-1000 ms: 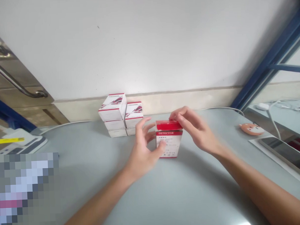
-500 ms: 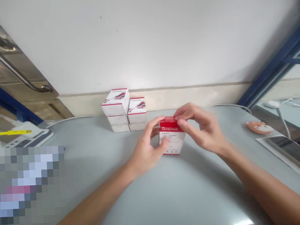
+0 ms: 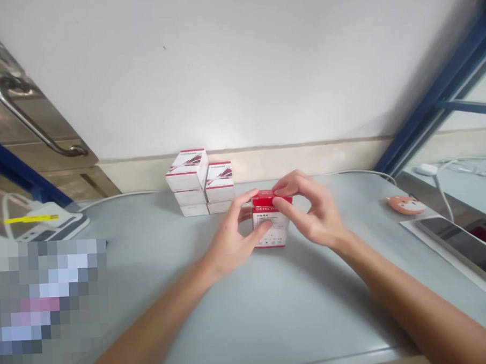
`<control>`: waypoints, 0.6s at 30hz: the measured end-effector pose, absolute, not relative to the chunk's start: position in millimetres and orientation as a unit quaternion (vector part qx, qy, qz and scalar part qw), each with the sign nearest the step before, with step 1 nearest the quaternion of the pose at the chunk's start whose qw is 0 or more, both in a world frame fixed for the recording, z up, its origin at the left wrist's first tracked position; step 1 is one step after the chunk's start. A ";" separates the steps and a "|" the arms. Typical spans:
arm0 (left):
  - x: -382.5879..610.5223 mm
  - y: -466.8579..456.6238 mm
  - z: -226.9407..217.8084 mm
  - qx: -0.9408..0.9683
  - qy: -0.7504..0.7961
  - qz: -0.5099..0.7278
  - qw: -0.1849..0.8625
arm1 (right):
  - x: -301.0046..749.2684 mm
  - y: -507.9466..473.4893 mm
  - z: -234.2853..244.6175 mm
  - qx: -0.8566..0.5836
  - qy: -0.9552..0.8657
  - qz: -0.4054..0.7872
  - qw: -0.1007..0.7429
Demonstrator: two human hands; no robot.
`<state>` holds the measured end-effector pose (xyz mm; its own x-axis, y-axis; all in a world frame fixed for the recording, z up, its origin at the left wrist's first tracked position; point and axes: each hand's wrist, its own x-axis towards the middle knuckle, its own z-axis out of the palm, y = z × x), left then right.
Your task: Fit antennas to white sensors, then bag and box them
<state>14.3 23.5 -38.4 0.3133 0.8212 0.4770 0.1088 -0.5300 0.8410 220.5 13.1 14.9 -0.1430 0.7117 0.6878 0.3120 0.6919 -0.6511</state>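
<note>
While both hands work at it near the middle of the counter, a white cardboard carton with a red top (image 3: 270, 229) stands upright, its front printed "DETECTOR". The person's left hand (image 3: 233, 241) curves around the carton's left side, thumb pressed on the front face and fingers bent toward the back. The right hand (image 3: 308, 211) pinches the red top from above and the right, with fingertips on the top edge and thumb on the front.

Just behind and left of the carton stands a stack of similar white-and-red boxes (image 3: 198, 183), two columns side by side, with the top box on the left sitting slightly askew. The pale grey counter (image 3: 297, 319) curves away beneath them, and a thin white cable (image 3: 118, 197) runs along its far edge. To the right lie an orange fox-faced computer mouse (image 3: 406, 205) and a dark tablet (image 3: 463, 247) on a white sheet. At the left edge, a white device (image 3: 55, 228) carries a yellow strip, and below it a pixelated patch (image 3: 46, 298) hides whatever lies there.

Behind the counter rise a white wall (image 3: 222, 70) and beige skirting (image 3: 290, 161). A steel door with a curved handle (image 3: 34, 118) fills the upper left, and a blue metal frame (image 3: 440, 95) crosses the upper right.
</note>
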 end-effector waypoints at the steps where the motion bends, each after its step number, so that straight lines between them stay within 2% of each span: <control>1: 15.2 23.3 -39.0 0.720 0.326 0.492 0.364 | 220.7 13.1 14.5 -0.347 -0.738 0.169 0.554; 5: 16.0 23.9 -38.1 0.730 0.313 0.498 0.349 | 223.3 15.1 12.5 -0.323 -0.757 0.145 0.549; 11: 13.4 32.1 -36.8 0.745 0.265 0.521 0.323 | 231.8 23.7 1.6 -0.301 -0.807 0.099 0.499; 13: 13.1 37.0 -36.1 0.696 0.283 0.569 0.334 | 231.8 25.7 -3.7 -0.330 -0.799 0.148 0.480; 15: 13.5 40.3 -32.5 0.620 0.310 0.626 0.356 | 228.8 25.7 -8.3 -0.361 -0.775 0.254 0.452; 18: 14.1 39.2 -20.1 0.549 0.345 0.652 0.394 | 220.0 21.7 -10.7 -0.381 -0.730 0.372 0.428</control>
<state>14.1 39.2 -20.1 -0.0875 0.8924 0.4427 -0.1350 -0.4510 0.8823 220.0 21.7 -10.7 -0.3439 0.8750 0.3407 0.2385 0.4323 -0.8696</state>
